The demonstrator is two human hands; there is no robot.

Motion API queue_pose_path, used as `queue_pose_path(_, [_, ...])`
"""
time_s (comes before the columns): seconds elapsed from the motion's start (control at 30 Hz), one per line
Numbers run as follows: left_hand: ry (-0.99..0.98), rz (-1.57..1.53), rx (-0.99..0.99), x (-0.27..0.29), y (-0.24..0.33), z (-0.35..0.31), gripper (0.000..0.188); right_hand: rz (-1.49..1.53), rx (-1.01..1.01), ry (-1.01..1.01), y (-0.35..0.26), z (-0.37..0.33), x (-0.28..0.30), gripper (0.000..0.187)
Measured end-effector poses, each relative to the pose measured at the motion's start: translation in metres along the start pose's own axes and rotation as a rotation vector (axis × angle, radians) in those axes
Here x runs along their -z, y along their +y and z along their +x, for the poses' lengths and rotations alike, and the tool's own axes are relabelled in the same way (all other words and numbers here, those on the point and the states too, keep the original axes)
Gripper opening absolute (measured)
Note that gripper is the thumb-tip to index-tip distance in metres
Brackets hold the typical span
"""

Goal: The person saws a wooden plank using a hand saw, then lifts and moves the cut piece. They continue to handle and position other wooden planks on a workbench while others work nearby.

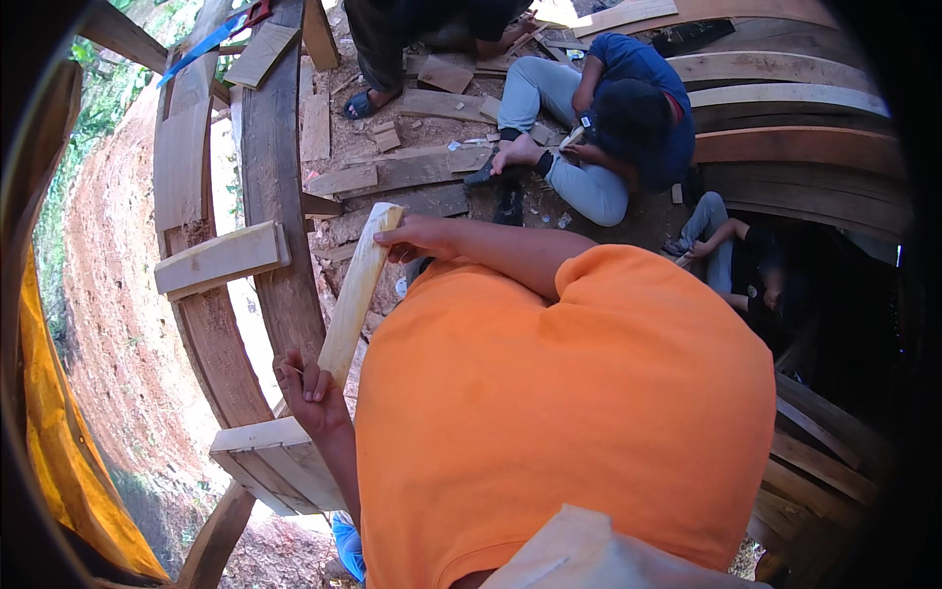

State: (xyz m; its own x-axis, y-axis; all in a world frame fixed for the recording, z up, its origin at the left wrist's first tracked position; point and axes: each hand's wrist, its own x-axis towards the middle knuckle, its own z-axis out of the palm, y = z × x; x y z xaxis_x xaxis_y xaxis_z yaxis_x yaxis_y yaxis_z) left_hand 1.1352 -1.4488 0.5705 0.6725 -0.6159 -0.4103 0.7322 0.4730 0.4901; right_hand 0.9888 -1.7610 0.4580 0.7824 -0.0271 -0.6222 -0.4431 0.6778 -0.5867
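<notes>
A pale wooden slat slants between my two hands, in front of my orange shirt. My right hand is closed round its upper end, with the fingers near the cut tip. Curled at the slat's lower end, my left hand has its fingers bent against the wood. Below the left hand is a pale block of boards on the wooden frame. Two long upright-looking beams run beside the slat on the left, with a short board lying across them.
A seated person in a blue shirt works on a small piece at the upper middle. Another person sits at the right, and a third at the top. Planks are stacked at the upper right. A blue-bladed saw rests at the upper left.
</notes>
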Motion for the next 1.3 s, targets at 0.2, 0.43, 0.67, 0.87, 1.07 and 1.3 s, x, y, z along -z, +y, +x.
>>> queue_pose_path(0.2, [-0.343,-0.235,0.172,-0.006,0.019,-0.029,0.013,-0.234,0.055,0.184,-0.01,0.021,0.025,0.045])
queue_pose_path(0.43, [0.371,1.093,-0.014,0.044,0.05,-0.018,0.036,-0.426,0.148,0.321,-0.04,-0.014,0.061,0.05])
queue_pose_path(0.67, [0.287,1.1,0.008,0.04,-0.011,0.003,0.046,-0.346,0.335,0.008,-0.062,-0.017,-0.003,0.049])
queue_pose_path(0.87, [0.329,1.255,0.103,0.03,-0.019,0.025,0.046,-0.616,0.096,-0.137,-0.107,0.045,-0.035,0.05])
queue_pose_path(1.07, [0.727,1.16,-0.208,0.049,-0.044,-0.051,0.047,-0.685,-0.18,-0.412,-0.106,0.1,-0.094,0.046])
queue_pose_path(1.3, [1.237,0.832,-0.294,0.018,-0.155,-0.133,0.054,-1.141,-0.53,-0.993,-0.074,0.136,-0.145,0.037])
